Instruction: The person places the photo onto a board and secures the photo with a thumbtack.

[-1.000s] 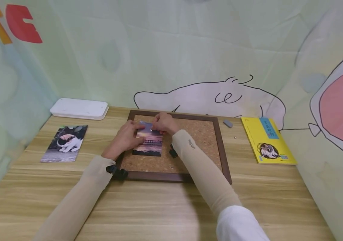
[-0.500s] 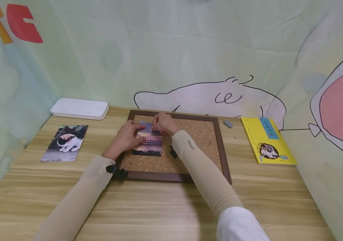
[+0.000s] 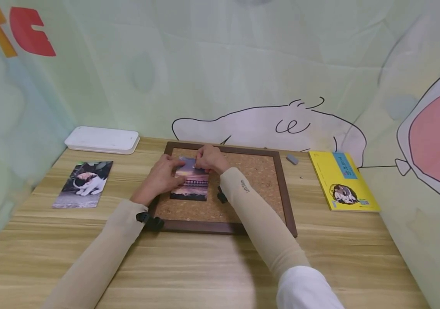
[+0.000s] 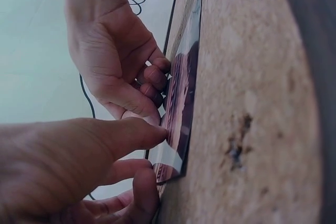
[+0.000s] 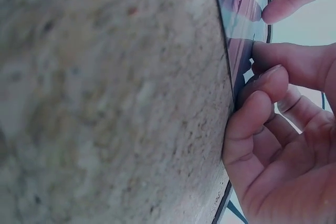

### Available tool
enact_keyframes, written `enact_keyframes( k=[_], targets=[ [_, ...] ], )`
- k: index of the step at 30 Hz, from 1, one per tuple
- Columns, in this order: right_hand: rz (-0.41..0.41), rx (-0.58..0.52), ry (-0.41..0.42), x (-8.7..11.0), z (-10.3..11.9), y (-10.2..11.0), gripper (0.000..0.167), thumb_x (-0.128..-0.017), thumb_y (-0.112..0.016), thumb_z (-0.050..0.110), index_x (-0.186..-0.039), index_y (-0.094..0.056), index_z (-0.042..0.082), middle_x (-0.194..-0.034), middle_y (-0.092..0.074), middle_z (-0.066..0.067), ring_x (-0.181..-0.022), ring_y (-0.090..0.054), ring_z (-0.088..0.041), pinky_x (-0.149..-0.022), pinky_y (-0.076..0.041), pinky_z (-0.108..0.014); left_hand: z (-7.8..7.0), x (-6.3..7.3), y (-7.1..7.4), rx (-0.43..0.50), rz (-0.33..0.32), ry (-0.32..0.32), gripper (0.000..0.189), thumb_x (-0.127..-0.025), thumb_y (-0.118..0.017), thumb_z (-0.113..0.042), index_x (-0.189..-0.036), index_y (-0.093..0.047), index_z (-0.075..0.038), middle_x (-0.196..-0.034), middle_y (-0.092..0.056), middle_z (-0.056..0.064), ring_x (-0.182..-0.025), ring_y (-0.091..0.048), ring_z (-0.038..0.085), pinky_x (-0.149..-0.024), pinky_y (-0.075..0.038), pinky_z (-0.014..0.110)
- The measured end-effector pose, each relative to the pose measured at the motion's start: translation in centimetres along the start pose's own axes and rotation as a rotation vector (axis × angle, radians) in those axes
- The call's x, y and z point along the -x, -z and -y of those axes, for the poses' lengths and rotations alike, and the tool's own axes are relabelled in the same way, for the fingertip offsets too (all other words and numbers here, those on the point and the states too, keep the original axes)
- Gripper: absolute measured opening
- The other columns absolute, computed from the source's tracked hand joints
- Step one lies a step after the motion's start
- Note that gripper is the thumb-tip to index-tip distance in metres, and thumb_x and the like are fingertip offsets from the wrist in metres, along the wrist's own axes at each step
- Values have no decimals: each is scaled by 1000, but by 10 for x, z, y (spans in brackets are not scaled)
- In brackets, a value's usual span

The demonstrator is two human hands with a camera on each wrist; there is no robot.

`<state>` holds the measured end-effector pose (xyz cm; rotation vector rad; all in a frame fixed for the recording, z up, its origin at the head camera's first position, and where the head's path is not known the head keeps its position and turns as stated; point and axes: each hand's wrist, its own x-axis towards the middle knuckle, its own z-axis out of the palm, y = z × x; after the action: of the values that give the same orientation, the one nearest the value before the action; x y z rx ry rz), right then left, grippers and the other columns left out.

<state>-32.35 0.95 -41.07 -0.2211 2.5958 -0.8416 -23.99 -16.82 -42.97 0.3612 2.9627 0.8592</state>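
Note:
A sunset photo point(image 3: 191, 184) lies on the left part of a brown-framed corkboard point(image 3: 243, 189). My left hand point(image 3: 161, 177) rests on the photo's left side, its thumb and fingers pressing it to the cork. At the photo's upper right, my right hand point(image 3: 211, 159) pinches a small pin between thumb and fingertips. The right wrist view shows those fingertips point(image 5: 270, 82) close to the photo's edge; the pin is mostly hidden by them. In the left wrist view, the left thumb point(image 4: 142, 134) touches the glossy photo surface point(image 4: 184, 98).
A cat photo point(image 3: 84, 184) lies left of the board, with a white case point(image 3: 102, 139) behind it. On the right are a grey eraser point(image 3: 292, 159), a tiny shiny pin point(image 3: 301, 177) and a yellow book point(image 3: 343, 180). A printed cloth wall point(image 3: 220, 64) stands behind.
Both hands keep nearly the same place on the photo. The right forearm shifts very slightly; the photo and board have not visibly moved.

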Motion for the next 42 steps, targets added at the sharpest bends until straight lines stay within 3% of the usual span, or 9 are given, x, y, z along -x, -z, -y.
enact_keyframes(
  k=[10,21,27,33,42],
  targets=[
    [-50,-36,45,0,-9,-3,20,-94,-76,15,-78,-63,15,-67,-57,4,-55,-51,-8,-48,-41,-22,1,-1,0,-14,-6,-19,58,-92,-74,-18,-144,-63,5,-135,-53,32,-121,-54,44,-106,-46,59],
    [-60,-96,59,5,-15,-2,15,-94,-80,20,-87,-69,13,-66,-56,5,-56,-51,-8,-50,-43,-22,3,-3,-1,6,20,11,58,-94,-74,-20,-146,-62,4,-138,-52,31,-123,-53,43,-109,-45,59],
    [-41,-206,62,24,-21,10,14,-95,-80,23,-95,-73,11,-77,-59,3,-61,-53,-11,-56,-45,-26,5,-6,-1,20,16,18,59,-94,-74,-21,-146,-62,3,-138,-52,31,-122,-52,43,-107,-45,58],
    [-49,-205,55,45,-36,26,13,-99,-75,26,-101,-75,13,-97,-66,-1,-80,-61,-15,-66,-53,-27,6,-8,1,29,24,19,59,-95,-75,-22,-147,-62,2,-139,-51,32,-124,-52,44,-109,-45,60],
    [-79,-204,104,73,-65,42,16,-103,-69,22,-107,-74,8,-88,-60,-2,-73,-54,-16,-62,-45,-29,2,-6,2,32,34,34,60,-95,-76,-24,-148,-61,1,-138,-51,32,-121,-51,44,-106,-44,59]
  ],
)
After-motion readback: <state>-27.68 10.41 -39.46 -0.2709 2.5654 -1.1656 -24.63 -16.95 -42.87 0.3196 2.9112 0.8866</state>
